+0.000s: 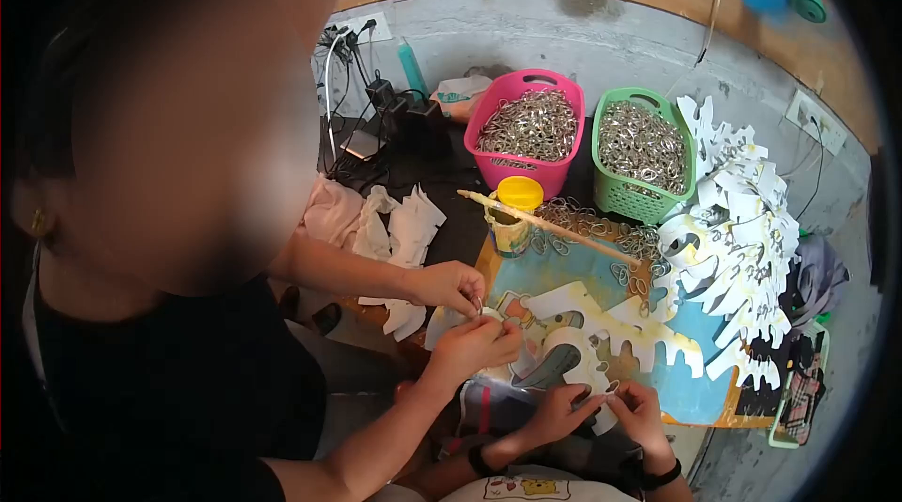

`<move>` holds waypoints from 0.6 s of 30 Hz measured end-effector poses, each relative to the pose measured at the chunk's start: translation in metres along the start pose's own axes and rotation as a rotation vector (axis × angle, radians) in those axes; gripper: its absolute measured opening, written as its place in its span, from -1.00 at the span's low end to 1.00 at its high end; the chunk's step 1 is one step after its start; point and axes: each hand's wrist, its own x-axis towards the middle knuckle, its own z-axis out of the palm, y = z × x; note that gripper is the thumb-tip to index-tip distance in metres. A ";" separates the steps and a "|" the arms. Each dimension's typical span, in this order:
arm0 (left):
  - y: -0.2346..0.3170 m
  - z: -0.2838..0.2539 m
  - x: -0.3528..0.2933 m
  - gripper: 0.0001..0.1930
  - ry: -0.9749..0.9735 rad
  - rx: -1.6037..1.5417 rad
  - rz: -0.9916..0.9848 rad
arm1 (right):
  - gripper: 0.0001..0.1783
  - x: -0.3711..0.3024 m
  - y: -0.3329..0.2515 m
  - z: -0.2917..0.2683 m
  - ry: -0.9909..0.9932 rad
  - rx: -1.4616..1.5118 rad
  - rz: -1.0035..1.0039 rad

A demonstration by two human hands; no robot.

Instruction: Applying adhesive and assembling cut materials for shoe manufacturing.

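At the lower middle, my left hand (559, 415) pinches the edge of a white notched strip (584, 368) with curved cut-outs. Close against it, my right hand (641, 413) has its thumb and finger closed on a small metal ring (613, 387) at that strip's edge. Fingers partly hide the spot where ring and strip meet. More white strips (615, 319) with yellowish stains lie just beyond my hands. To my left, a co-worker's hands (474, 344) are held together over another white piece, pinching a small metal ring.
A pink basket (519, 164) and a green basket (648, 190) hold heaps of metal rings. Loose rings (564, 220) lie before them. A stick (564, 229) rests across a yellow-lidded jar (512, 234). White strips (738, 248) are piled at right. Cables and adapters (404, 112) stand at back left.
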 end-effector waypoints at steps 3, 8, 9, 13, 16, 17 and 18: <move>-0.005 0.002 0.001 -0.76 0.026 -0.069 0.030 | -0.81 0.001 -0.003 0.002 0.012 0.011 0.008; 0.013 -0.006 0.000 -0.74 0.049 -0.009 0.059 | -0.81 0.001 0.008 0.005 0.028 0.035 0.009; 0.012 -0.005 -0.001 -0.74 0.053 -0.010 0.060 | -0.81 0.001 0.011 0.005 0.025 0.033 0.007; 0.006 -0.001 0.000 -0.71 0.079 -0.060 0.072 | -0.80 0.001 0.009 0.004 0.028 0.030 -0.014; 0.005 -0.002 0.001 -0.71 0.073 -0.006 0.074 | -0.80 0.001 0.007 0.003 0.027 0.016 -0.008; 0.006 -0.003 0.001 -0.70 0.065 0.011 0.075 | -0.80 0.001 0.008 0.003 0.026 0.010 0.001; 0.007 -0.003 0.001 -0.70 0.065 0.012 0.075 | -0.80 0.001 0.009 0.003 0.026 0.010 0.000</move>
